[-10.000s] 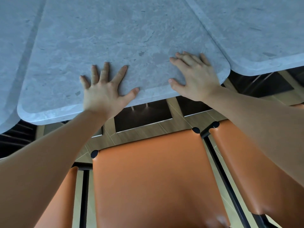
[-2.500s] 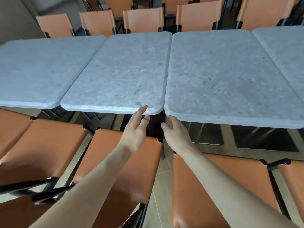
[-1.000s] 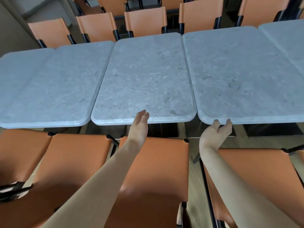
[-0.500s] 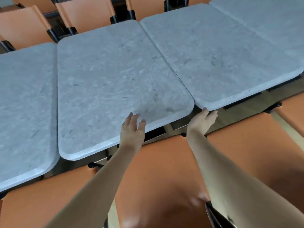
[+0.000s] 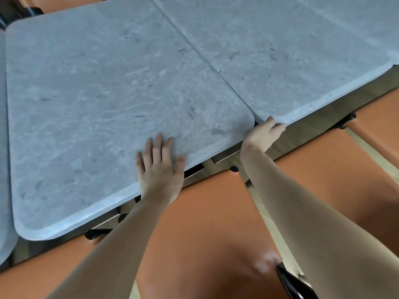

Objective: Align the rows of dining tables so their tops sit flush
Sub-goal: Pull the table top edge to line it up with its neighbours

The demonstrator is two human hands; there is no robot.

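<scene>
A grey marble-look table top (image 5: 103,108) fills the middle of the view. A second grey top (image 5: 280,57) lies against its right side, the seam running diagonally between them. My left hand (image 5: 159,169) lies flat, fingers spread, on the near edge of the middle top. My right hand (image 5: 262,134) is at the near corner where the two tops meet, its fingers curled around the near edge of the right top. The near edge of the right top sits slightly farther back than the middle top's corner.
Orange chair seats (image 5: 216,223) with black frames stand directly below me against the tables. Another orange seat (image 5: 377,126) is at the right. A third grey top (image 5: 3,169) borders the left edge. Orange chair backs (image 5: 54,5) show beyond the far side.
My left hand has moved from the table's edge onto its surface and spread flat. My right hand has closed onto the right top's near corner. The view has moved closer and lower.
</scene>
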